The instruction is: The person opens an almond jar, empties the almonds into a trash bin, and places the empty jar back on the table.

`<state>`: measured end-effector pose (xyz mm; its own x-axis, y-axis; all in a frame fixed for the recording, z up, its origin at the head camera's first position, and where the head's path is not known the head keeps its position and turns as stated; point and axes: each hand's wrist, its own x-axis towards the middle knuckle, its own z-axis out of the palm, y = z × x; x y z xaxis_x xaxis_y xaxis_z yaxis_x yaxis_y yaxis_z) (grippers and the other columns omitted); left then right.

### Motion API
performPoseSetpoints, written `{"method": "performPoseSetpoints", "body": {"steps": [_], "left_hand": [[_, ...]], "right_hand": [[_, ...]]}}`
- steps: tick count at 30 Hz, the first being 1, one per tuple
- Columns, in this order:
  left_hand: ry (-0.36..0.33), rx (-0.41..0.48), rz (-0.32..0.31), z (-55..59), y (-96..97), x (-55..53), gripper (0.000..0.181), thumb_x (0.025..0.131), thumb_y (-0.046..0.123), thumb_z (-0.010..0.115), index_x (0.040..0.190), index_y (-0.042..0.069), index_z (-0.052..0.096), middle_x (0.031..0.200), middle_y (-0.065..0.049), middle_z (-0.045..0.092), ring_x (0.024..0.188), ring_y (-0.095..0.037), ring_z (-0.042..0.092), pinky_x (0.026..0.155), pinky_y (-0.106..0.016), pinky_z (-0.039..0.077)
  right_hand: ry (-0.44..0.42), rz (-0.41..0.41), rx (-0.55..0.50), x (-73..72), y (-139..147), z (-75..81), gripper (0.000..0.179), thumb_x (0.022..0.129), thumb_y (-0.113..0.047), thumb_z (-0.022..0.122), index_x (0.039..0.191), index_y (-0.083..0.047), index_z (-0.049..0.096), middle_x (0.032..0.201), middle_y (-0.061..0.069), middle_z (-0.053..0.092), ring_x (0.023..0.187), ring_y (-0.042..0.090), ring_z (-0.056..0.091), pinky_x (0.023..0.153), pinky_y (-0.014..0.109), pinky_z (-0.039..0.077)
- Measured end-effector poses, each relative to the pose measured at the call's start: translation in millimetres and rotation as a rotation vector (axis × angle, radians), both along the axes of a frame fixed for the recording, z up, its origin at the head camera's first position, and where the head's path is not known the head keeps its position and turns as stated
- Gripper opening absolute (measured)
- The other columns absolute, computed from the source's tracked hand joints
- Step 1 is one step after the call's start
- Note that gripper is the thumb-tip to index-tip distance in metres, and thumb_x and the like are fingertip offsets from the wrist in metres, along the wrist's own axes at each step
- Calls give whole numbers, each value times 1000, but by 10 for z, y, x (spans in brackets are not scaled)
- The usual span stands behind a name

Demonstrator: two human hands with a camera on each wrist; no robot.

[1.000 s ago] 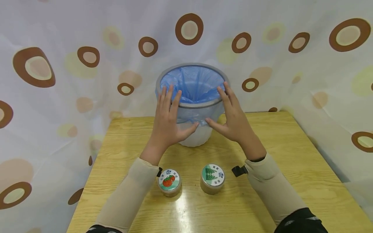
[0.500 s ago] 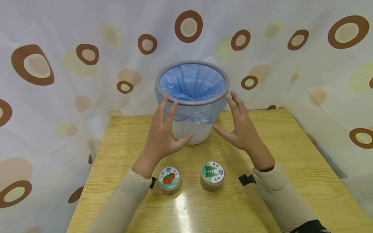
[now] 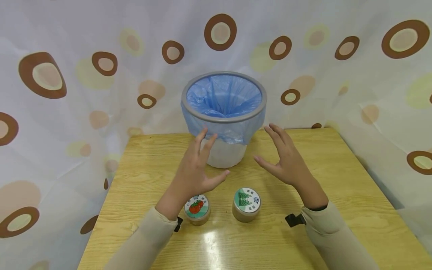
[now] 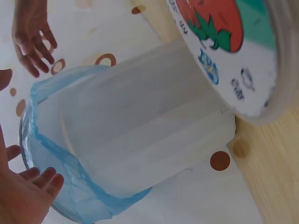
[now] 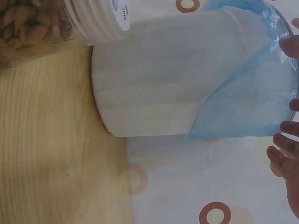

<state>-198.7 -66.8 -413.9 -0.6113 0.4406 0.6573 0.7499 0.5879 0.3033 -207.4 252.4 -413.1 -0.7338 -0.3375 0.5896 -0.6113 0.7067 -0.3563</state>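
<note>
A white trash bin (image 3: 225,153) with a grey rim stands at the back middle of the table, lined with a blue plastic bag (image 3: 224,95) folded over its edge. In the head view my left hand (image 3: 193,168) hangs in front of the bin's left side, fingers spread, holding nothing. On the other side my right hand (image 3: 288,159) hovers right of the bin, fingers loosely bent and apart from it. A jar with a tomato label (image 3: 196,208) stands by my left wrist, partly covered by it. Between the hands, nearer me, is a jar with a green-vegetable label (image 3: 247,202).
The wooden table (image 3: 152,157) reaches back to a curtain (image 3: 111,30) with brown ring patterns, which also hangs along both sides. In the right wrist view, brown almond-like pieces (image 5: 30,28) show through a clear jar.
Both hands have drawn back from the bin's rim toward me, and the right hand has also moved right. The bin and the two jars stay where they were.
</note>
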Motion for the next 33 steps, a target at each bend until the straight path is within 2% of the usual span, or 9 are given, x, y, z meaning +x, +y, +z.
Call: {"method": "performPoseSetpoints", "body": {"steps": [4, 8, 11, 17, 21, 25, 28, 33], "left_hand": [[-33, -18, -14, -40, 6, 59, 97, 87, 52, 81, 164, 10, 37, 172, -22, 26, 155, -41, 38, 121, -58, 42], [-51, -27, -22, -68, -3, 99, 96, 88, 52, 80, 164, 11, 37, 171, -23, 26, 156, -41, 38, 122, -58, 41], [-69, -30, -21, -85, -18, 118, 96, 88, 52, 80, 163, 11, 37, 170, -23, 29, 154, -40, 40, 121, -58, 43], [-163, -45, -90, -116, -35, 158, 93, 91, 49, 79, 164, 11, 35, 165, -18, 39, 147, -33, 50, 109, -50, 55], [-206, -75, -123, -150, -28, 171, 88, 93, 48, 78, 163, 10, 38, 161, -17, 44, 142, -32, 55, 106, -47, 57], [-212, -90, -149, -188, 13, 129, 86, 93, 48, 79, 161, 9, 41, 158, -14, 48, 137, -30, 58, 104, -45, 58], [-228, -119, -183, -228, 67, 120, 87, 93, 49, 78, 160, 8, 42, 156, -12, 51, 136, -26, 59, 108, -42, 56], [-277, -205, -217, -300, 132, 128, 85, 94, 54, 76, 159, 9, 46, 156, -10, 52, 137, -22, 59, 112, -39, 53]], "right_hand": [[-49, -5, 2, 98, 32, -47, 85, 86, -25, 86, 160, -10, 47, 163, 21, 44, 149, 45, 42, 112, 70, 42], [-78, 1, 0, 209, 48, -67, 71, 87, -20, 86, 151, -7, 58, 156, 21, 53, 143, 45, 50, 108, 68, 45], [-110, 16, 13, 263, 77, -96, 68, 88, -19, 86, 149, -5, 60, 154, 20, 55, 141, 44, 52, 109, 67, 46], [-286, 36, 104, 361, 156, -171, 60, 94, -25, 82, 147, -8, 60, 154, 16, 54, 142, 43, 52, 109, 66, 47], [-400, 58, 120, 418, 183, -219, 60, 97, -26, 80, 150, -10, 58, 156, 15, 52, 144, 43, 51, 112, 66, 46], [-473, 67, 108, 395, 200, -257, 59, 99, -30, 78, 151, -12, 56, 155, 13, 54, 143, 40, 53, 112, 64, 48], [-505, 82, 99, 386, 214, -308, 58, 99, -29, 78, 151, -14, 56, 153, 10, 57, 138, 36, 58, 108, 60, 52], [-544, 137, 100, 363, 224, -373, 61, 95, -10, 77, 152, -12, 55, 151, 9, 58, 133, 33, 61, 103, 57, 54]]}}
